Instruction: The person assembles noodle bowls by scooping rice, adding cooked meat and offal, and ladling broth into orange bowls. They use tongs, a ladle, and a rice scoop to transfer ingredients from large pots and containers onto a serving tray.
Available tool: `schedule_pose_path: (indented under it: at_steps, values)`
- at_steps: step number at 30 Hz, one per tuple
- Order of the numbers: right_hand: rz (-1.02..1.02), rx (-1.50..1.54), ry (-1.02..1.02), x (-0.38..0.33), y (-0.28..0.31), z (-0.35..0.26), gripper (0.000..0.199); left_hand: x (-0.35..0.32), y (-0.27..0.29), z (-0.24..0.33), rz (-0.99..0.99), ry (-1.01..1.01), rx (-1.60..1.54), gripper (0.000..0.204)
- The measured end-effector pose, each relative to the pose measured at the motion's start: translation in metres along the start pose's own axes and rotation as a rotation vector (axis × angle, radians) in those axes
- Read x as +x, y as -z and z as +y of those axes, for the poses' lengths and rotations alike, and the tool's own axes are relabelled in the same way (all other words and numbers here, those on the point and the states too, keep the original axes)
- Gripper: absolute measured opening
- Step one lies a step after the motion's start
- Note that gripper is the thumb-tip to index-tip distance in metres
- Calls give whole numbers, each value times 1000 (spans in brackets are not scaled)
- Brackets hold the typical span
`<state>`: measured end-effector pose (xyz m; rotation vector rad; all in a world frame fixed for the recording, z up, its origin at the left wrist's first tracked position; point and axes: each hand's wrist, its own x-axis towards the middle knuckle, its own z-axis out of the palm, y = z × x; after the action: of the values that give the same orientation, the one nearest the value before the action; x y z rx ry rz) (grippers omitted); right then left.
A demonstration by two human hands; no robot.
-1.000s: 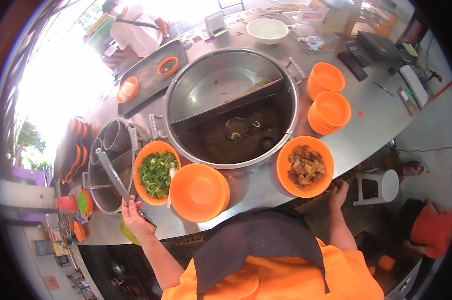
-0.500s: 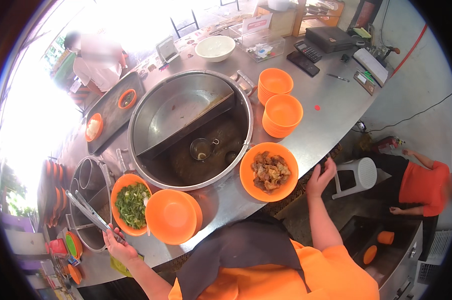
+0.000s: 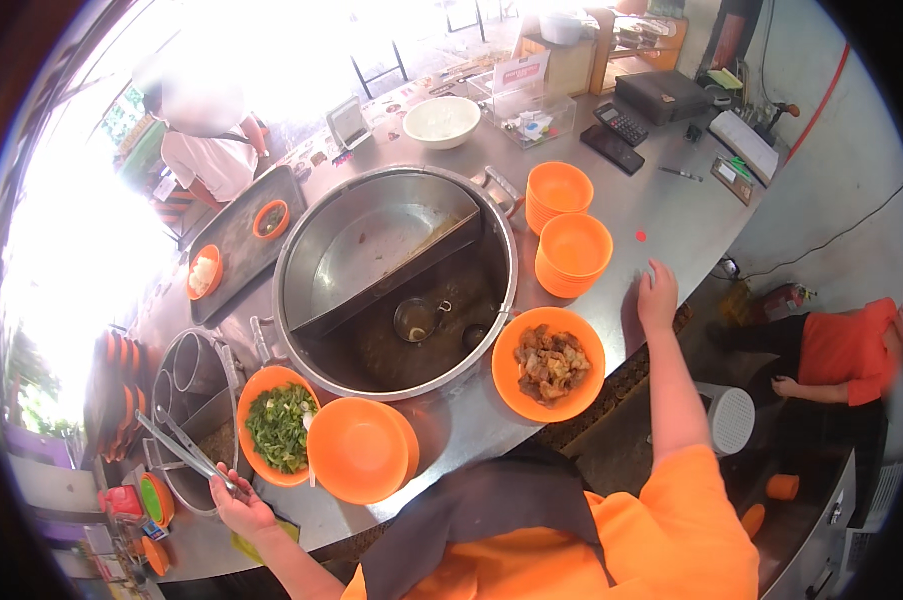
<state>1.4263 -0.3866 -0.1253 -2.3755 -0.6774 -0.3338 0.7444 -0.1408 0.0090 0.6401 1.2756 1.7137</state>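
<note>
In my left hand (image 3: 241,505) is a pair of metal tongs (image 3: 183,447), its arms pointing away over the smaller steel pot (image 3: 233,385). Right beside it stands an orange bowl of chopped green vegetables (image 3: 279,428) with a pale spoon handle at its edge, then a stack of orange bowls (image 3: 359,455). My right hand (image 3: 657,296) is over the table's right part, fingers extended and nothing visible in them. Nearest to it are an orange bowl of browned meat pieces (image 3: 551,367) and another stack of orange bowls (image 3: 573,255).
A large round pot (image 3: 281,345) with a divider holds dark broth and a ladle (image 3: 416,320). Farther back are a tray (image 3: 261,205), a white bowl (image 3: 441,122) and a calculator (image 3: 621,124). One person (image 3: 211,160) stands beyond the table; another, in red (image 3: 846,350), is at right.
My right hand has risen from beside the table edge, forward over the tabletop near the stacked bowls. My left hand still holds the tongs. The view has shifted slightly.
</note>
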Motion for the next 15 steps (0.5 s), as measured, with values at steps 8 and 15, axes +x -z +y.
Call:
schedule_pose_path:
  at_steps: [8,15]
  values:
    - [-182,-472,458,115,-44,33,31,-10,0,0,57,24,-29,29]
    - [-386,-467,438,149,-51,41,9,-19,7,1,129,-44,35,27]
